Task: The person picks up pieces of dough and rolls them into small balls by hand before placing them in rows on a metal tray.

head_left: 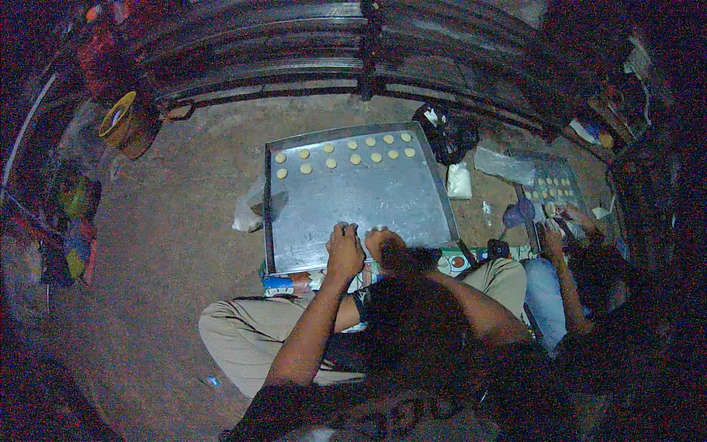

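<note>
A large metal baking tray [353, 214] lies on the floor in front of my crossed legs. Two rows of small pale dough balls [353, 158] sit along its far edge. My left hand [345, 250] and my right hand [383, 243] rest side by side on the tray's near edge, fingers curled under. Whatever is inside the fists is hidden; only a pale speck shows at the fingertips.
Another person's hands [560, 225] work at a second tray of dough balls [552, 188] on the right. A black bag [449, 136], a white packet [458, 180] and clear plastic [504, 163] lie between the trays. A yellow-rimmed bucket [125, 121] stands far left. Metal shutters run along the back.
</note>
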Available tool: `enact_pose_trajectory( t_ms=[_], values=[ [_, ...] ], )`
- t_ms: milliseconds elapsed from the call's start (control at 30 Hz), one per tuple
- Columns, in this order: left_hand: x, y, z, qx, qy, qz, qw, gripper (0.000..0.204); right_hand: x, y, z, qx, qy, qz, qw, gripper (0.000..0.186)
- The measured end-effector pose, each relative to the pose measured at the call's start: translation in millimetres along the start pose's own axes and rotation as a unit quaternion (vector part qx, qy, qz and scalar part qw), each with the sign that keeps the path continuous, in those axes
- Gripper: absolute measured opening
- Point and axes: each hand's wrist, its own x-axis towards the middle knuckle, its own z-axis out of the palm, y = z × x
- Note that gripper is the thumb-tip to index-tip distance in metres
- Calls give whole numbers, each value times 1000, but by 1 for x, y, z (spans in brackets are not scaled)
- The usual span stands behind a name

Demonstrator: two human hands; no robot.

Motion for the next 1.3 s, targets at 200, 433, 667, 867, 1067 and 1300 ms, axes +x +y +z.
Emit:
enact_pose_trajectory(
  t_ms=[200,433,667,867,1067,1300],
  values=[
    [2,4,6,3,-4,15,1000,38,33,94,-60,-22,57,138,989,16],
    [4,-4,12,-30,7,41,999,40,46,172,-64,-31,91,195,976,18],
    [4,0,4,-18,-21,13,1000,40,73,36,-40,-35,136,73,987,17],
    [-1,-4,3,-7,-10,14,1000,40,42,-6,-38,-23,41,83,995,25],
    [6,8,11,-7,-36,17,999,42,67,144,-83,-4,70,150,986,18],
    [8,6,16,2,-33,28,999,47,91,137,-74,-139,89,141,976,16]
  ],
)
